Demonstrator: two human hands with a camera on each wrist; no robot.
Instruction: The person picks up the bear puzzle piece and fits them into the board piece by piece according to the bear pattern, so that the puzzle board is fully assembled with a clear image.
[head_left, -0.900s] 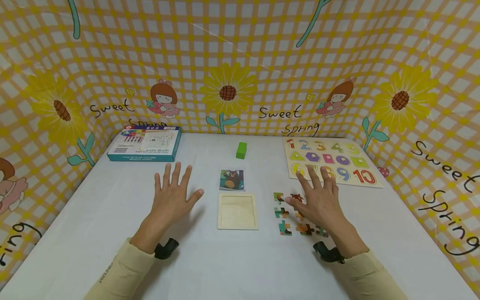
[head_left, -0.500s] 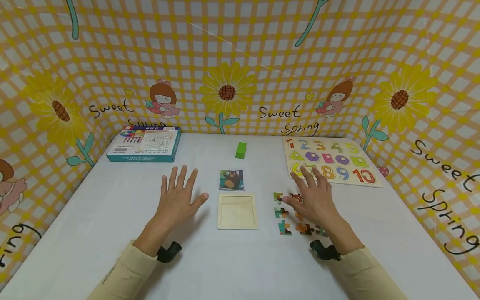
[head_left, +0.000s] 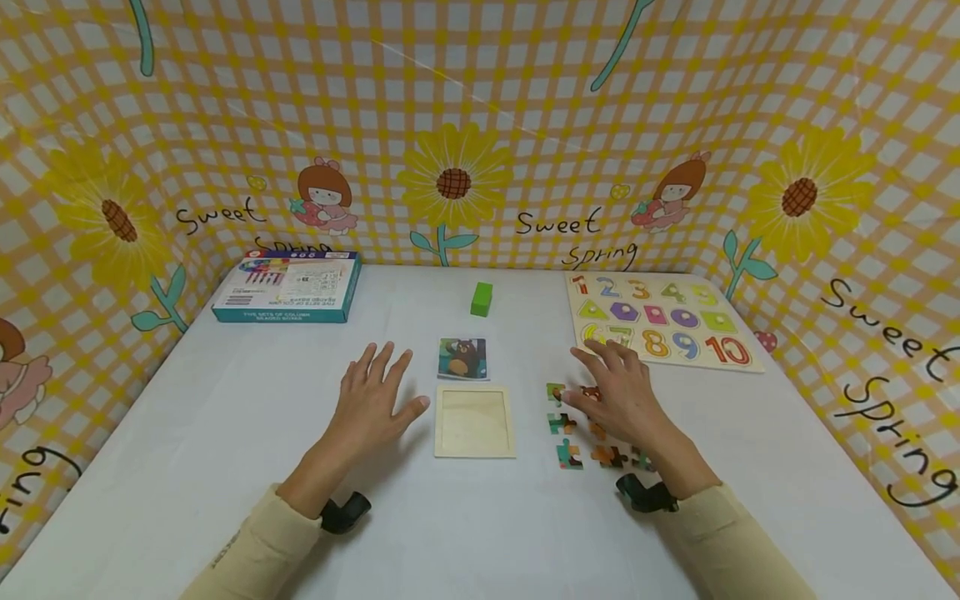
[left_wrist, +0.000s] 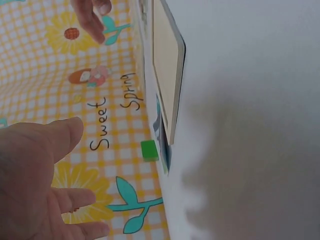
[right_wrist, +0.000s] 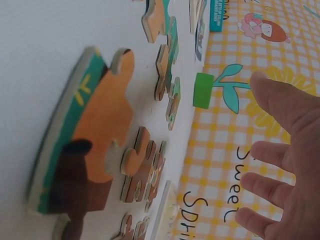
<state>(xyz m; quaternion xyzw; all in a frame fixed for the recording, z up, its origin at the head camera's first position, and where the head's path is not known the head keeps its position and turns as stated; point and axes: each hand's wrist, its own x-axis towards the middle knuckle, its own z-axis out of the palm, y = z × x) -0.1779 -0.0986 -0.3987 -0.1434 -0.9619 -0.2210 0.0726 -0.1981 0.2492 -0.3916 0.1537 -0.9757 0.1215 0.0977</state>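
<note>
- your left grip [head_left: 372, 404] is released, fingers spread with its back turned up, above the table [head_left: 150, 467]; its thumb points toward the wooden frame [head_left: 476, 421], which lies just to its right and apart from it.
- the wooden frame lies flat between your two grips, a pale square with a raised rim around its base.
- the puzzle pieces [head_left: 569, 455] lie loose in rows to the right of the wooden frame, partly beneath your right grip [head_left: 622, 392].
- your right grip is also released, fingers slightly bent; the right wrist view shows you it is raised off the puzzle pieces. from the head it hides part of the middle and right columns, so you cannot see every piece there.
- at the back left, a flat box [head_left: 285, 292] with a teal side lies well apart from your left grip.
- a picture card [head_left: 462, 358] with a brown bear lies just beyond the wooden frame; you cannot tell if they touch.
- a green block [head_left: 482, 299] rests farther back, behind the picture card.
- at the back right is the number board [head_left: 689, 300]; your right fingertips cover a bit of its near left corner from the head view.
- a checked cloth [head_left: 525, 83] with sunflowers rises behind everything.
</note>
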